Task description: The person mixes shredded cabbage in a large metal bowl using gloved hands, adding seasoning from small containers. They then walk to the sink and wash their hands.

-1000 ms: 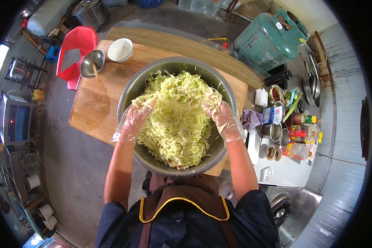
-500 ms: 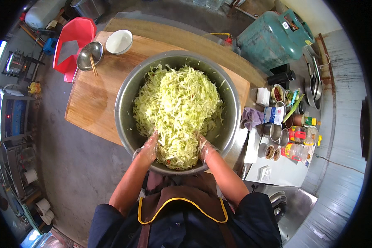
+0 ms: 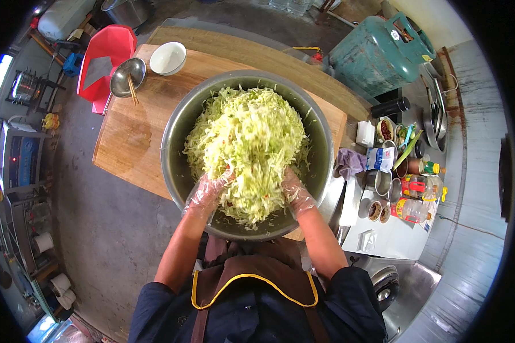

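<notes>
A wide steel basin [image 3: 321,134] holds a tall heap of shredded cabbage [image 3: 249,131], pale green and white with a few red flecks. My left hand [image 3: 208,190], in a clear plastic glove, is pushed into the heap's near left side. Opposite it, my right hand [image 3: 297,195], gloved the same way, cups the near right side. Between them they hold up a mound of cabbage, blurred by motion. Shreds cover most of my fingertips.
Under the basin lies a large wooden board [image 3: 126,148]. On its far left are a white bowl [image 3: 167,59] and a metal bowl [image 3: 120,86] with chopsticks, beside a red plastic stool [image 3: 111,46]. A green gas cylinder [image 3: 372,57] stands far right. Bottles [image 3: 412,210] crowd the right counter.
Both hands have moved slightly farther apart and raised cabbage from the near side of the heap. The near part of the mound has shifted away from me, baring more of the basin's near wall.
</notes>
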`<state>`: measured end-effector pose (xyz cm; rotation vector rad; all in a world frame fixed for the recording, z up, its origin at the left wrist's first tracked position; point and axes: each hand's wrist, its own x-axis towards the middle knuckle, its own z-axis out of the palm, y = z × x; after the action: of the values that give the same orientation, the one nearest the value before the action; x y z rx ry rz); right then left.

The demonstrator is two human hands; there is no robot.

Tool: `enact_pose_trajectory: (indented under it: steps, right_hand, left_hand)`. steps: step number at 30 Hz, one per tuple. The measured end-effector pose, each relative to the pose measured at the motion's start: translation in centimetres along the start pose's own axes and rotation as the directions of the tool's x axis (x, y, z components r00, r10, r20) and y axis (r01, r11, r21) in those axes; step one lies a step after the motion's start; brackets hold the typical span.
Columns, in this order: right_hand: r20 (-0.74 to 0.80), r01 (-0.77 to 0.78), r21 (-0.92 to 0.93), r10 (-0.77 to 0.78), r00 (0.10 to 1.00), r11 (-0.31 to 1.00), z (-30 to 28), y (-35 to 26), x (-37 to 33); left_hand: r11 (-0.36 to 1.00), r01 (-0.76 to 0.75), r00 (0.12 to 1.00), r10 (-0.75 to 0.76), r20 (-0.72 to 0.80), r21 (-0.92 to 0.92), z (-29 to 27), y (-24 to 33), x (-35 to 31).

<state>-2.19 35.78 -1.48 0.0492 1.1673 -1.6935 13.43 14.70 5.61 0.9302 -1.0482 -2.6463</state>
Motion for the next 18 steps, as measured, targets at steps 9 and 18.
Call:
enact_pose_trajectory:
  steps: [9, 18]
  right_hand:
    - [0.126, 0.262, 0.050, -0.266, 0.956, 0.964, 4.7, -7.6, -0.5]
    - [-0.005, 0.125, -0.781, -0.207, 0.978, 0.612, 0.9, -7.9, -2.5]
  left_hand:
    - [0.929, -0.308, 0.929, 0.247, 0.275, 0.205, 6.0, 8.4, -0.5]
    - [0.962, -0.171, 0.981, 0.147, -0.128, -0.211, -3.5, -0.2, -0.8]
